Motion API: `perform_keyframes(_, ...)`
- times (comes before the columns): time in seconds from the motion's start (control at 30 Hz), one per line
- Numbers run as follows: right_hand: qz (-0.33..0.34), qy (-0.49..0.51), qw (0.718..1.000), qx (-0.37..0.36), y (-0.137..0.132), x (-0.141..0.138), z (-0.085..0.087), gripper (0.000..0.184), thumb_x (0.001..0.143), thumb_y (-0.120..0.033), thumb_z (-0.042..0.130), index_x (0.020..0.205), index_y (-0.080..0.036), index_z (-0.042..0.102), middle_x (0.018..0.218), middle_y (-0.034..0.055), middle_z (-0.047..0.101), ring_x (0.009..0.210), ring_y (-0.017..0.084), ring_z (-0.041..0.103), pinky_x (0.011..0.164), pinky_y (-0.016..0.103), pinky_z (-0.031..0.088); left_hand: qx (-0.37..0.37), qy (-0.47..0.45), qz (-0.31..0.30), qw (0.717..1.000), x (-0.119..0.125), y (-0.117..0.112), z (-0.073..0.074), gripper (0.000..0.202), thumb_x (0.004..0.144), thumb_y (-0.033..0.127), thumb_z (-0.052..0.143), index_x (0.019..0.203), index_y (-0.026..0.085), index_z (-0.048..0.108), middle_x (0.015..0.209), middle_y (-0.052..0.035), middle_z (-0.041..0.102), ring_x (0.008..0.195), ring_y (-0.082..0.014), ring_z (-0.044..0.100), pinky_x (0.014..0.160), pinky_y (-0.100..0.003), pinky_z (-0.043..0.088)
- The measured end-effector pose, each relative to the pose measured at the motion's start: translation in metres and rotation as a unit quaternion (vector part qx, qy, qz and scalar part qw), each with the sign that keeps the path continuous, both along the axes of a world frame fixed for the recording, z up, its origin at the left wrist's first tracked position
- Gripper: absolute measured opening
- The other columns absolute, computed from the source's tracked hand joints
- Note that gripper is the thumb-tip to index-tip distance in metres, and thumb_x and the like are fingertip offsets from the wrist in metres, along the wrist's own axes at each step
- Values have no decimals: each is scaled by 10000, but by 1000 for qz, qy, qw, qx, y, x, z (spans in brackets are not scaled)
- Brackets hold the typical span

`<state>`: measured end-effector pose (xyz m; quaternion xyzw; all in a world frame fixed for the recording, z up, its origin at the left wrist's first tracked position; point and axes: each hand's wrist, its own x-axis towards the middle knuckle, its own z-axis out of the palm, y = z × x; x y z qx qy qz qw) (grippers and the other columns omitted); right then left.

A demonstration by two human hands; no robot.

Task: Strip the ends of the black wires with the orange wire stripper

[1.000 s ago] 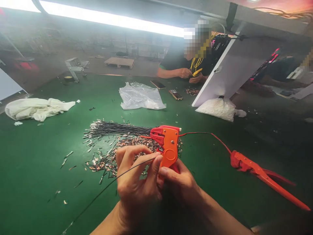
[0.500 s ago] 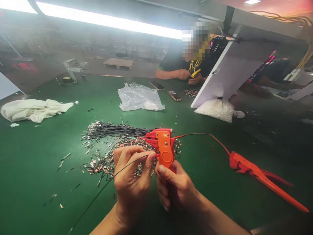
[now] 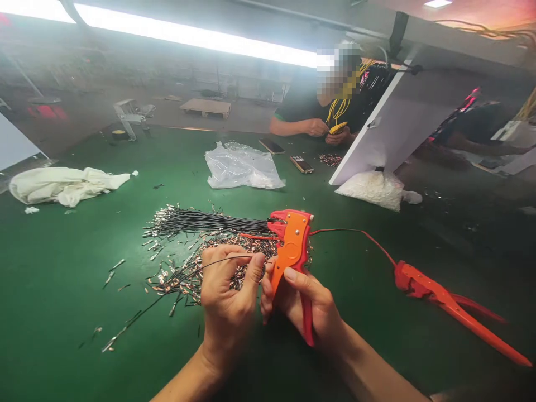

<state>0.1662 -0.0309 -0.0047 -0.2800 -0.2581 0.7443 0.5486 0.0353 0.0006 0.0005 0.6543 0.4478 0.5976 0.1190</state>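
Between the thumb and fingers of my left hand [image 3: 230,290] is a thin black wire [image 3: 154,304], its tail slanting down to the left. Its short end points toward the tool on the right. My right hand [image 3: 310,304] is wrapped round the handles of an orange and red wire stripper [image 3: 293,240], held upright with its jaws facing left. The wire end is apart from the jaws, below them. Behind my hands lies a bundle of black wires [image 3: 209,220] with metal terminals at the left ends. Cut wire scraps [image 3: 188,279] are heaped beneath.
A second red-orange tool [image 3: 435,296] lies at right, a red cord [image 3: 347,230] running to it. Farther back are a clear plastic bag [image 3: 243,167], white cloth [image 3: 62,184], two phones [image 3: 301,164] and a tied white bag [image 3: 371,190]. Across the green table, a person's hands [image 3: 326,131] hold a yellow tool.
The stripper has risen and tilted, and its handles have spread apart. The black wire's end has come away from beside the stripper's body, and its tail has swung up.
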Motion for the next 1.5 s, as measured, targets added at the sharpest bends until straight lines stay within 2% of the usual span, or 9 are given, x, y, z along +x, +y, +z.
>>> perform_keyframes(0.33, -22, 5, 999, 28, 0, 3, 3, 219, 755, -199, 609, 972, -179, 595, 767, 30, 633, 679, 202, 615, 689, 365, 540, -28, 22, -59, 998, 9, -6, -4, 183, 847, 158, 642, 678, 208, 593, 706, 5, 608, 757, -162, 538, 706, -317, 430)
perform_keyframes(0.5, 43, 63, 995, 67, -3, 5, 4, 299, 750, -197, 533, 1042, -163, 589, 823, 58, 648, 716, 217, 628, 666, 381, 534, -41, -39, -72, 996, 1, -1, 6, 186, 847, 158, 651, 678, 211, 594, 702, 17, 610, 734, -148, 547, 738, -329, 430)
perform_keyframes(0.63, 61, 48, 994, 81, -6, 2, 5, 364, 735, -169, 526, 1097, -154, 566, 908, 92, 677, 831, 256, 657, 774, 442, 508, -95, -166, -60, 980, -12, 14, 17, 159, 852, 236, 669, 702, 198, 632, 761, -1, 599, 746, -134, 561, 667, -282, 442)
perform_keyframes(0.73, 96, 49, 993, 57, -7, -3, 2, 302, 749, -219, 563, 1043, -146, 565, 831, 75, 649, 782, 252, 646, 751, 441, 503, -101, -233, -31, 967, -18, 24, 18, 160, 851, 283, 683, 724, 194, 643, 749, 12, 591, 709, -110, 551, 656, -256, 439)
perform_keyframes(0.83, 107, 38, 993, 24, -6, -5, -2, 290, 763, -283, 616, 1011, -137, 582, 790, 50, 601, 708, 212, 597, 672, 392, 504, -99, -231, 10, 968, -17, 25, 13, 154, 841, 307, 695, 748, 193, 648, 735, 15, 581, 675, -105, 536, 639, -256, 428)
perform_keyframes(0.93, 83, -4, 996, 15, -5, 0, -1, 298, 703, -223, 695, 977, -139, 611, 839, 39, 592, 756, 191, 582, 737, 373, 491, -87, -197, 18, 977, -13, 20, 9, 149, 837, 305, 698, 747, 194, 655, 728, 12, 573, 672, -109, 525, 644, -264, 419)
perform_keyframes(1.07, 79, -36, 996, 7, -5, 11, 7, 542, 647, -89, 684, 1167, -191, 574, 917, 27, 630, 841, 199, 614, 818, 378, 464, -83, -192, 3, 978, -13, 19, 12, 122, 827, 296, 714, 747, 206, 693, 738, 13, 591, 684, -105, 522, 656, -260, 410)
perform_keyframes(1.37, 122, -21, 991, 56, -7, 2, 0, 644, 616, -83, 533, 1256, -107, 603, 912, 103, 731, 748, 205, 673, 695, 360, 520, -153, -417, -62, 894, -21, 34, 30, 148, 677, 349, 842, 675, 231, 752, 694, 25, 642, 690, -85, 518, 682, -229, 393)
perform_keyframes(1.5, 122, 1, 990, 64, -8, 3, 0, 566, 631, -114, 545, 1181, -71, 666, 934, 126, 742, 755, 204, 675, 688, 354, 541, -168, -425, -67, 887, -18, 32, 30, 171, 652, 374, 855, 663, 234, 757, 701, 27, 645, 703, -82, 514, 695, -222, 389)
